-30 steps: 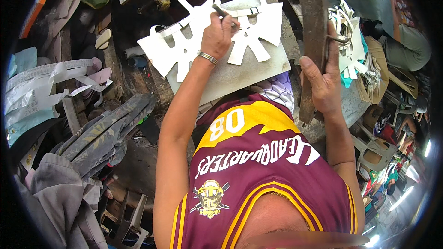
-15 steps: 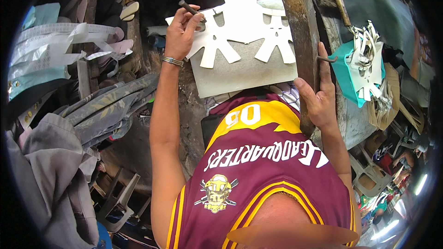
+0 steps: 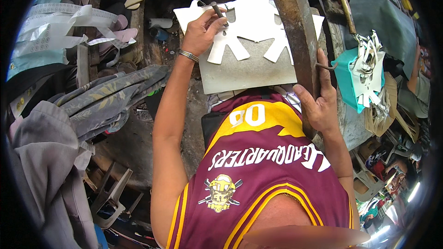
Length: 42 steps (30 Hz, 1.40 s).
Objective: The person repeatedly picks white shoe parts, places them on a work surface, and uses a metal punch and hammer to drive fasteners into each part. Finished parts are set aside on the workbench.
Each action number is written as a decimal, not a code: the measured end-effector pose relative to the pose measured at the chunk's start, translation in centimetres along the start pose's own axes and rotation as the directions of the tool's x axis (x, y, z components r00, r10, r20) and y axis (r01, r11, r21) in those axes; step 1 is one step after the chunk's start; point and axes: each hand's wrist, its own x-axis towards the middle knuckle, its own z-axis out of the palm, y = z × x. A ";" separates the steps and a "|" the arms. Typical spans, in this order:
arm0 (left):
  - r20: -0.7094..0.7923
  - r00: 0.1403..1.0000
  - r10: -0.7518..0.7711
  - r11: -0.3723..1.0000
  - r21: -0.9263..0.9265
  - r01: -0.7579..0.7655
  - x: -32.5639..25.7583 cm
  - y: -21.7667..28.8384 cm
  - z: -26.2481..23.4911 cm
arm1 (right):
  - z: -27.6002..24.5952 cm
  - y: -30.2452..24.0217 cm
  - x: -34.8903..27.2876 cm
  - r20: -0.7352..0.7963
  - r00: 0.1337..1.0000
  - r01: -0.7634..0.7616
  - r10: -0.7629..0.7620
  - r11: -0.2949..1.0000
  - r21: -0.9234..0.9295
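While my left hand (image 3: 202,34) pinches a tilted dark rod (image 3: 218,12) at the white cut-outs (image 3: 251,16), which lie on a grey board (image 3: 249,73) right by it, my right hand (image 3: 322,106) is spread around a wooden beam (image 3: 295,23), can't tell if it's gripping. Shapes and openings are already cut, so far so good; how much is left, no clue.

Dark rod (image 3: 217,10) perhaps against white cutout (image 3: 235,32)

head view: left fisheye of a side-by-side pair | place: head-worn, above and back from the near edge of the grey board (image 3: 244,76) | faces: steeply down | range: near the board, wide field around it
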 end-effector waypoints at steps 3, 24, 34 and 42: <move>-0.005 1.000 0.007 1.000 0.025 -0.007 0.1 -0.2 0.2 | 0.1 0.0 0.0 0.002 1.000 0.025 -0.025 0.999 -0.037; 0.033 0.999 -0.005 0.999 0.036 0.004 0.3 -0.7 -0.1 | 0.6 -0.1 1.0 0.090 0.996 -0.013 0.019 0.997 -0.073; 0.050 0.999 0.017 0.998 0.066 -0.021 0.4 -1.0 -0.3 | 1.0 -0.5 1.4 0.167 0.984 -0.066 0.067 0.998 -0.014; 0.011 0.985 0.171 0.959 0.228 -0.169 0.0 -1.9 0.4 | 1.2 -0.8 2.3 0.188 0.981 -0.036 0.046 0.998 -0.053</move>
